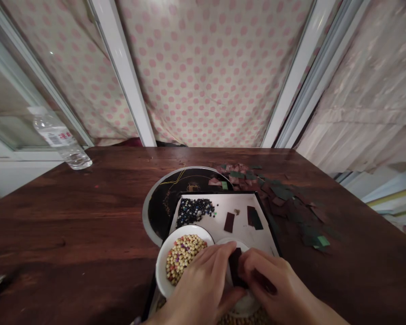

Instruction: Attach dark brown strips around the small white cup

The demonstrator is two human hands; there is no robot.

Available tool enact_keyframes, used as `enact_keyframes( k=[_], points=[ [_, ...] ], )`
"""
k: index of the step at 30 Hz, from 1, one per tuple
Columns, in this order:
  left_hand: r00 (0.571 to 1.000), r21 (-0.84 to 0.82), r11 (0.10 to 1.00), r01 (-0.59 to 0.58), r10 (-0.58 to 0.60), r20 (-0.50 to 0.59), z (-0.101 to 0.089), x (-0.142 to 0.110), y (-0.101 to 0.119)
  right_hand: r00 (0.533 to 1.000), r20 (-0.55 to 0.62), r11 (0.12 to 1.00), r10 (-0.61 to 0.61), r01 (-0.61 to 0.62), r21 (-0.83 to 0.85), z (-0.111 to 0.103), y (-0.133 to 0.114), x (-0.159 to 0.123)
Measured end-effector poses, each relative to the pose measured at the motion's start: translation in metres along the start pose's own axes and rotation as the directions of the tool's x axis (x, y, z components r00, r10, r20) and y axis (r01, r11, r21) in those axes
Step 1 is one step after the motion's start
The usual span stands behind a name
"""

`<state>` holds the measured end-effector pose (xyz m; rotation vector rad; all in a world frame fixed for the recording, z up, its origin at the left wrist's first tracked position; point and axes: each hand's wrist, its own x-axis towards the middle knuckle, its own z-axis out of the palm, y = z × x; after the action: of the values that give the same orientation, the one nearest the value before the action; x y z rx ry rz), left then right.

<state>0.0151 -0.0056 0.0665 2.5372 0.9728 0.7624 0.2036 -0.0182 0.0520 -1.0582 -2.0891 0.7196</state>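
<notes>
Between my two hands is a small dark brown rectangular piece; whether it is a pouch or a flat slip I cannot make out. My left hand closes on its left edge, fingers bent and thumb below. From the other side my right hand pinches it, the fingers curled in. Underneath is a white round dish, largely hidden by the hands. Beside my left hand a white bowl holds many pale wooden beads, with some orange and purple ones among them.
The black-edged tray carries dark beads, a brown piece and a green-brown pair. Behind it lies a round black plate. Brown and green pieces litter the table's right side. A water bottle stands far left.
</notes>
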Motion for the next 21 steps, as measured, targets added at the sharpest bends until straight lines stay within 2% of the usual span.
enact_keyframes(
  k=[5,8,10,12,15,18,21],
  points=[
    [1.000,0.012,1.000,0.001,-0.001,-0.005,-0.001,0.001,0.000,0.998,-0.025,0.997,0.061,-0.059,0.050,0.000,-0.002,-0.001],
    [1.000,0.003,1.000,-0.004,0.004,-0.010,0.000,0.001,-0.001,0.986,0.025,0.938,0.167,-0.167,0.304,-0.002,-0.010,0.002],
    [1.000,-0.007,1.000,-0.008,0.008,-0.019,0.000,0.001,-0.001,0.959,0.048,0.784,0.281,-0.258,0.565,-0.004,-0.015,0.004],
    [1.000,-0.018,1.000,-0.006,0.006,-0.023,0.000,0.001,-0.002,0.921,0.093,0.563,0.377,-0.308,0.767,-0.006,-0.017,0.007],
    [1.000,-0.035,0.999,-0.013,0.012,-0.012,-0.001,0.002,-0.002,0.864,0.197,0.289,0.464,-0.358,0.888,-0.008,-0.015,0.009],
    [0.999,-0.043,0.998,-0.039,0.039,0.010,-0.002,0.003,-0.002,0.830,0.245,0.148,0.501,-0.362,0.920,-0.008,-0.012,0.009],
    [0.997,-0.035,0.997,-0.069,0.070,0.039,-0.004,0.005,-0.001,0.818,0.242,0.106,0.521,-0.344,0.933,-0.007,-0.010,0.009]
  ],
)
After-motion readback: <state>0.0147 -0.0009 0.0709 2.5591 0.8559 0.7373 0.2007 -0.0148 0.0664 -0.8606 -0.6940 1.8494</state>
